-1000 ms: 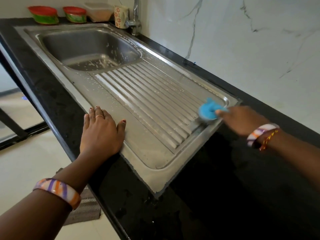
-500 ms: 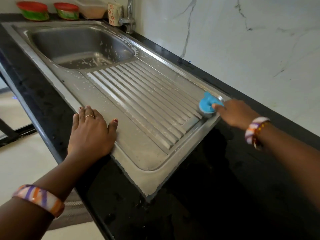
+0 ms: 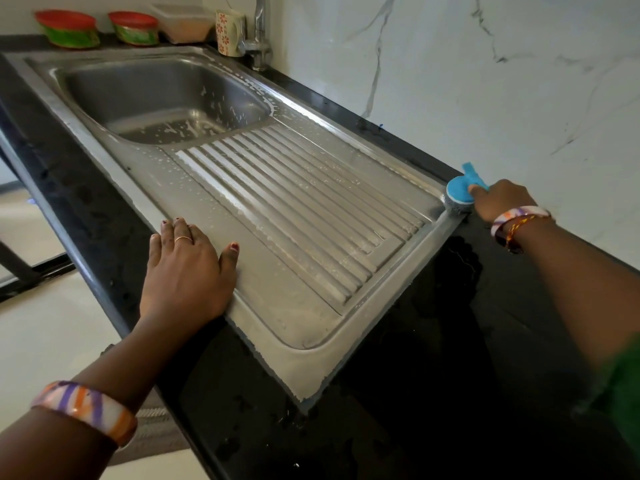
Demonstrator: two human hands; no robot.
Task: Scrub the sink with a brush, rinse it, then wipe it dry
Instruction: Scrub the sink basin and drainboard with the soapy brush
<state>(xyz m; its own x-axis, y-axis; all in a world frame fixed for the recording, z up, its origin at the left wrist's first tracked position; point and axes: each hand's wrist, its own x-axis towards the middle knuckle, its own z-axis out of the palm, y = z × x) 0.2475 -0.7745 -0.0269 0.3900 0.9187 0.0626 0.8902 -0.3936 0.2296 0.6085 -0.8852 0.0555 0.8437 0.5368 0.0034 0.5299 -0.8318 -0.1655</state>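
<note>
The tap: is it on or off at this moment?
Off, as far as it shows: no water runs from the tap into the basin, which holds only soapy spots. Its spout is cut off.

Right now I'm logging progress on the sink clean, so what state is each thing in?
Sink basin: soapy flecks, not rinsed.
Drainboard: wet, suds in the ridges.
Brush: on the drainboard's far right corner.
Right hand: grips the brush handle.
Left hand: flat on the sink's front rim.
Tap: no water seen running.
Two red bowls: upright behind the sink.
</note>
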